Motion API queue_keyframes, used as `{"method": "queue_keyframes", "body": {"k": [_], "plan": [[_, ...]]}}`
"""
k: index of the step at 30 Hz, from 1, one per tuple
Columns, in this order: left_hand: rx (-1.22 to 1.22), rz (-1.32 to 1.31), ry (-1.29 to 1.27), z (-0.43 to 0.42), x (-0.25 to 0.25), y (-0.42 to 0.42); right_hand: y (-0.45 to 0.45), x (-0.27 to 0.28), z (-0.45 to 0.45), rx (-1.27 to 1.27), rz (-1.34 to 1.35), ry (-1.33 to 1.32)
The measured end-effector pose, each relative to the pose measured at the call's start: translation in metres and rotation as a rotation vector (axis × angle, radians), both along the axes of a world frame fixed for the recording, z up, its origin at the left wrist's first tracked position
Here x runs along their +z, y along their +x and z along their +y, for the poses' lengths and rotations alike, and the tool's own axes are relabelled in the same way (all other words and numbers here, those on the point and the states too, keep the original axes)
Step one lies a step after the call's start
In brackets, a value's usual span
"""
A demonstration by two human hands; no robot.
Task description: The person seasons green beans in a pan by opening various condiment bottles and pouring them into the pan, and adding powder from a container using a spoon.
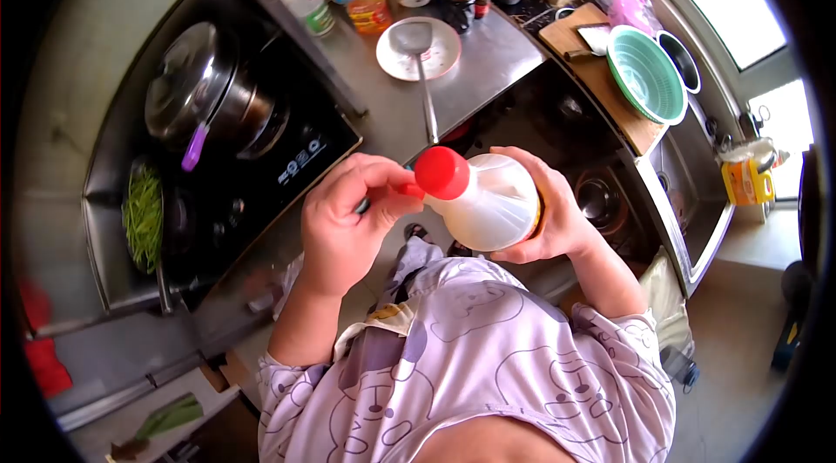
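My right hand (553,206) is wrapped around the side of a white plastic bottle (492,202) with a round red cap (441,173). The bottle is tilted, its cap toward my left hand. My left hand (348,215) is closed, with thumb and forefinger pinching a small red piece (409,190) beside the cap; whether it is joined to the bottle I cannot tell. Something small and dark (362,205) shows between its fingers. Both hands are in front of my body, above the floor at the counter's edge.
A lidded pot (205,93) stands on the black stove at left, near a wok (144,219) with green vegetables. A spatula (422,71) lies on a plate (396,69) ahead, its handle pointing at me. At right are a green basket (649,75) and a cleaver (596,38) on a cutting board (566,32).
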State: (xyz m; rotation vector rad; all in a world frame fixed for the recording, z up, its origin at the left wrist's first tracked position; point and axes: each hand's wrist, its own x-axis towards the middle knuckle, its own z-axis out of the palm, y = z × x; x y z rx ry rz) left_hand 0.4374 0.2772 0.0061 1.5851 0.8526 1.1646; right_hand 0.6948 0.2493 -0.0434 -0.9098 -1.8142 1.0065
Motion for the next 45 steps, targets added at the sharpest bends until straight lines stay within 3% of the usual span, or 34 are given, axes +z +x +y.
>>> {"method": "queue_keyframes", "body": {"k": [2, 7, 9, 10, 13, 20, 21, 24, 29, 32, 35, 37, 45], "plan": [[0.024, 0.229, 0.286, 0.018, 0.002, 0.006, 0.005, -0.002, 0.006, -0.03, -0.01, 0.02], [-0.234, 0.153, 0.446, 0.062, -0.005, 0.017, 0.018, -0.009, 0.025, 0.006, 0.17, -0.302], [-0.226, 0.143, 0.34, 0.077, -0.01, 0.022, 0.021, -0.004, 0.035, -0.038, 0.14, -0.316], [-0.23, 0.04, 0.137, 0.078, -0.009, 0.025, 0.021, -0.004, 0.041, -0.064, 0.157, -0.287], [-0.217, 0.056, 0.203, 0.101, -0.019, 0.027, 0.026, -0.006, 0.058, -0.14, -0.025, -0.074], [-0.131, 0.025, -0.023, 0.131, -0.03, 0.051, 0.04, -0.027, 0.1, -0.137, 0.037, -0.14], [-0.124, 0.03, -0.023, 0.139, -0.029, 0.055, 0.044, -0.028, 0.108, -0.12, 0.063, -0.173], [-0.069, 0.216, 0.293, 0.164, -0.035, 0.067, 0.06, -0.034, 0.139, -0.081, 0.038, -0.146], [0.005, 0.236, 0.114, 0.195, -0.028, 0.107, 0.104, -0.044, 0.196, -0.017, -0.015, -0.108], [-0.031, 0.184, 0.14, 0.222, -0.034, 0.135, 0.132, -0.046, 0.228, -0.011, -0.003, -0.107], [0.099, 0.354, 0.315, 0.244, -0.035, 0.162, 0.156, -0.045, 0.257, -0.004, 0.015, -0.122], [0.107, 0.343, 0.249, 0.255, -0.037, 0.175, 0.171, -0.041, 0.277, -0.049, -0.091, 0.141], [-0.036, 0.376, 0.344, 0.3, -0.048, 0.228, 0.217, -0.061, 0.316, -0.083, -0.105, 0.042]]}}
